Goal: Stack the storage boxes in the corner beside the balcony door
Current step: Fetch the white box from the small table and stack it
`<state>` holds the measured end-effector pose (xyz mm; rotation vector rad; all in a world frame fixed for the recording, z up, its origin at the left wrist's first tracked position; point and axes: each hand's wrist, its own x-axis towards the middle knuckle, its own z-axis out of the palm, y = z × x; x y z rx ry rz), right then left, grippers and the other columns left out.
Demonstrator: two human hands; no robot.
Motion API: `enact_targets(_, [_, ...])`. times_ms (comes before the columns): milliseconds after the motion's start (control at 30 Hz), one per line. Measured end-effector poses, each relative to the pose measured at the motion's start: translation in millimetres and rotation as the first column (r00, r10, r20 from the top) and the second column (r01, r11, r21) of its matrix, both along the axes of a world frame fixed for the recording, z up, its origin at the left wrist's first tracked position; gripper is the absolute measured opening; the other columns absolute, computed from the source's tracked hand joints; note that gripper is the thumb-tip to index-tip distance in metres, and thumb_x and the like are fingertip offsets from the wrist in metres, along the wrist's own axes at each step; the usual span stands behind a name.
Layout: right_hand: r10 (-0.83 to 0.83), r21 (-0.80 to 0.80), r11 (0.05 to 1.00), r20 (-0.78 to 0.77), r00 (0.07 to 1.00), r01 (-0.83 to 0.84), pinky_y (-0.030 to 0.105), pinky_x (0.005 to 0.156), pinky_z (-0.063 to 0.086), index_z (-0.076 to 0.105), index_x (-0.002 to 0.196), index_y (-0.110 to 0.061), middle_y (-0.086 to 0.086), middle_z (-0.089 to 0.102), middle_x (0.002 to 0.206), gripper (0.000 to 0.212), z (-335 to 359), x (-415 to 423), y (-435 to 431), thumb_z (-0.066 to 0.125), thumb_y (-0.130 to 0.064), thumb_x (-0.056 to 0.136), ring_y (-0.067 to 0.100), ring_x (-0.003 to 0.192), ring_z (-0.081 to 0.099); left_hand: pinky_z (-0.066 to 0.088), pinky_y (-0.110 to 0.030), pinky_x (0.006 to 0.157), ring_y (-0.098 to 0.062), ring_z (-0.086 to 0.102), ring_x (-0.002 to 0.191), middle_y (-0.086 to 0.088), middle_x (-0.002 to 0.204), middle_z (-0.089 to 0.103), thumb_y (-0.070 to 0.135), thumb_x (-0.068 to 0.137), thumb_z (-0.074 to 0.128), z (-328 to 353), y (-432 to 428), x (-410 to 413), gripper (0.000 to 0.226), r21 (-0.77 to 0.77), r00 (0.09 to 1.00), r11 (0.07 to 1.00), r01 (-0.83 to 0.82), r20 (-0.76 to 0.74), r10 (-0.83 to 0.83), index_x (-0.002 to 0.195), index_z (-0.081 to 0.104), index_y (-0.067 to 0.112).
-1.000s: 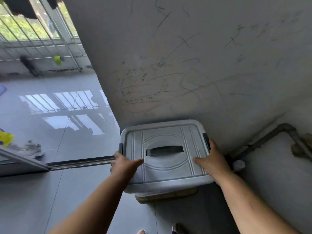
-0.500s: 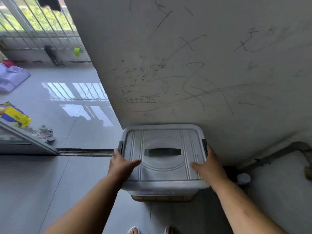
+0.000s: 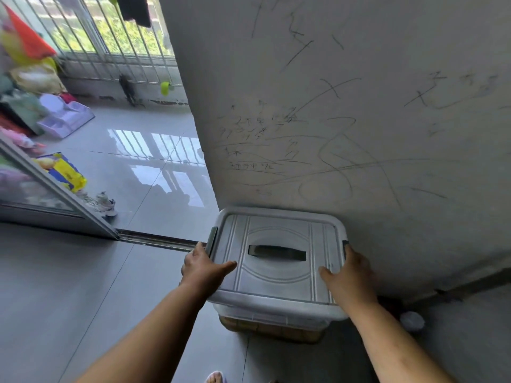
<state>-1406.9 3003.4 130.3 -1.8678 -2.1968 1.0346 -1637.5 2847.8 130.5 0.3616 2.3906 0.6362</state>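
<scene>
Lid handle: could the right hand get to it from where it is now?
Probably yes. The right hand rests on the lid's right edge, and the dark handle lies flat in the lid's middle beside it, with bare lid between them.

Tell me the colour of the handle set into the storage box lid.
Dark grey, nearly black, against the pale grey lid; the handle shows clearly in the head view.

The lid (image 3: 276, 261) under my palms is pale grey, ribbed with raised lines, its handle (image 3: 276, 253) dark (nearly black); the wall (image 3: 345, 120) is off-white, scribbled with dark pencil strokes.
</scene>
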Motion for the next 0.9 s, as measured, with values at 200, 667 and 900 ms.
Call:
enact_targets(200, [0.088, 0.125, 0.988, 0.052, 0.995, -0.094, 0.045, 0.115, 0.029, 0.033, 0.146, -0.011, 0.017, 0.035, 0.151, 0.069, 12.7, -14.9, -6.5, 0.064, -0.031, 0.087, 0.034, 0.138, 0.034, 0.028, -0.047, 0.117, -0.037, 0.028, 0.144, -0.021, 0.156, 0.026, 0.051, 0.077, 0.074, 9.8, -22.3, 2.7, 0.107, 0.03, 0.997, 0.997, -0.078, -0.014, 0.078, 0.154, 0.015, 0.007])
enact_targets(667, [0.369, 0.236, 0.899, 0.041, 0.928, -0.368, 0.047, 0.113, 0.031, 0.044, 0.14, -0.012, 0.014, 0.039, 0.147, 0.053, 30.1, -81.4, -68.6, 0.057, -0.025, 0.091, 0.033, 0.136, 0.035, 0.035, -0.047, 0.111, -0.035, 0.032, 0.141, -0.018, 0.154, 0.029, 0.048, 0.077, 0.071, 15.0, -142.2, -9.8, 0.098, 0.085, 0.896, 0.892, -0.443, -0.004, 0.445, 0.152, 0.02, 0.009])
enact_targets(900, [0.568, 0.282, 0.787, 0.019, 0.823, -0.549, 0.038, 0.114, 0.021, 0.053, 0.133, -0.011, 0.014, 0.047, 0.142, 0.05, 46.5, -160.5, -154.3, 0.06, -0.02, 0.085, 0.031, 0.136, 0.037, 0.038, -0.043, 0.106, -0.034, 0.036, 0.136, -0.017, 0.15, 0.033, 0.045, 0.077, 0.072, 27.5, -252.0, -33.5, 0.094, 0.168, 0.768, 0.754, -0.635, 0.032, 0.639, 0.151, 0.024, 0.012])
